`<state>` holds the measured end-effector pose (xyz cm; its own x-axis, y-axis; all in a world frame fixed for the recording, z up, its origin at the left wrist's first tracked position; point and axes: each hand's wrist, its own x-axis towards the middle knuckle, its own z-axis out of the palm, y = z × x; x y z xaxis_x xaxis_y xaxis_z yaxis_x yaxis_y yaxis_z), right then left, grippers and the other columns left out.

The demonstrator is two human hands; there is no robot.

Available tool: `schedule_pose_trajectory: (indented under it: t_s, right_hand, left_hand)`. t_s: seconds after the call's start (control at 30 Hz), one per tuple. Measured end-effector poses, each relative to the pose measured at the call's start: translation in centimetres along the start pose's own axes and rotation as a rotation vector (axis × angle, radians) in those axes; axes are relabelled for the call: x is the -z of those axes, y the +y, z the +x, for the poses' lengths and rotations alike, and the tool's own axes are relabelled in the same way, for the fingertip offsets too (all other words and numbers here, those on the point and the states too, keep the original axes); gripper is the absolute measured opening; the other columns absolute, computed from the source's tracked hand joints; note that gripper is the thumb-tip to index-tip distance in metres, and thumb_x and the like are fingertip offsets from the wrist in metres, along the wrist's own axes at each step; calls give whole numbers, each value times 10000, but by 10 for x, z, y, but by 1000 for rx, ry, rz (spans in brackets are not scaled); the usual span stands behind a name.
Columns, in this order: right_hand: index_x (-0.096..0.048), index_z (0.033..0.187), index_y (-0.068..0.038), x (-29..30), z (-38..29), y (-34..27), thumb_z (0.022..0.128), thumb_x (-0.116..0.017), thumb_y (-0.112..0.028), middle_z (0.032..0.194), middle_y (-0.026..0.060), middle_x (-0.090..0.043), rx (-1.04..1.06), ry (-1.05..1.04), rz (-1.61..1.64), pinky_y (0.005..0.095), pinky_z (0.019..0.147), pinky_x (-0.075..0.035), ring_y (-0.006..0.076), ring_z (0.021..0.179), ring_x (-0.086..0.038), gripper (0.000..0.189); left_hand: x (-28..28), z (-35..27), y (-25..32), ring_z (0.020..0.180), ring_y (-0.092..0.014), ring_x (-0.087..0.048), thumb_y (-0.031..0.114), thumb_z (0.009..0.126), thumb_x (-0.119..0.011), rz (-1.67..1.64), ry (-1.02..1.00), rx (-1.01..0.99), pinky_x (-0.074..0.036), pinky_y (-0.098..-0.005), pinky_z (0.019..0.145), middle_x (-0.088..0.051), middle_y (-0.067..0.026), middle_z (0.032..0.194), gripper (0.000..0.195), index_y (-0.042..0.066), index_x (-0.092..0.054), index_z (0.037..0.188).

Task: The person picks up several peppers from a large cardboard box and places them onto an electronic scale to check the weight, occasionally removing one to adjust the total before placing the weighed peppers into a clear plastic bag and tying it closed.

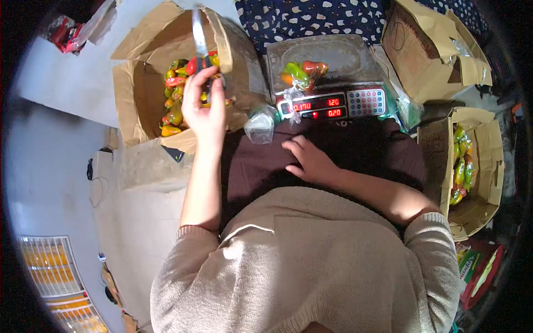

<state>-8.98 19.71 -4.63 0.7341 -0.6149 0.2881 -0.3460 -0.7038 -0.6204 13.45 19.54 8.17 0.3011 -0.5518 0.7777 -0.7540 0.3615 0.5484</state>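
Observation:
My left hand (206, 104) is raised over the near right part of a cardboard box (131, 100). It grips a metal-bladed cutting tool (199, 35) with a dark handle, its blade pointing away from me. I cannot tell whether this is a knife or scissors. Inside the box lie several red, green and orange peppers (175, 110). My right hand (310, 160) rests on my dark-clothed lap, holding nothing, fingers slightly apart. Ahead of it a clear plastic bag of peppers (297, 75) sits on the platform of a digital scale (345, 50), its bunched neck hanging over the lit display.
A clear plastic bag (260, 125) lies at my lap's edge. On the right, a cardboard box (495, 175) holds bagged peppers (461, 162). Another cardboard box (412, 54) stands behind the scale's right side. Patterned dark fabric (308, 18) hangs at the back.

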Motion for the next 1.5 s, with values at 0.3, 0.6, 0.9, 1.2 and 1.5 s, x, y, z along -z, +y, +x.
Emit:
schedule_pose_trajectory:
  t_s: [0.3,0.6,0.9,1.2,1.5]
  right_hand:
    - [-492,1262,-79,-6,-35,45,896,-458,-138,1213,147,-535,-240,-1040,-184,382,887,-471,294,1081,-552,373]
    - [-483,1217,-93,147,84,-91,728,-661,-98,1120,160,-568,183,-623,91,379,896,-447,298,1045,-568,520]
    - [-444,1295,-50,129,159,-70,786,-643,-95,1119,140,-564,512,158,126,339,908,-438,222,1051,-553,548]
    - [-534,1163,-76,63,-4,32,884,-544,-121,1015,42,-586,-674,113,972,305,833,-471,148,994,-559,282]
    - [-504,1169,-81,20,-25,36,965,-413,-357,1098,82,-580,-1022,273,1761,361,871,-469,214,976,-584,355]
  left_hand:
    - [2,-3,14,843,-203,-598,-7,785,-589,-38,-18,-74,-452,-291,782,-633,-103,887,163,3,-642,939]
    - [-31,-69,-2,807,-260,-626,50,745,-598,-232,-488,193,-491,-344,716,-639,-108,842,141,70,-644,877]
    - [-52,-78,-1,816,-310,-625,63,717,-601,-166,-812,-23,-501,-392,736,-638,-118,858,167,73,-637,880]
    - [-80,-101,43,923,-354,-590,-26,672,-590,-296,-643,59,-479,-388,765,-601,-170,966,374,43,-582,1039]
    - [-89,-140,52,1165,-330,-404,185,635,-695,187,-931,-92,-309,-482,946,-470,-144,1229,562,39,-535,1153]
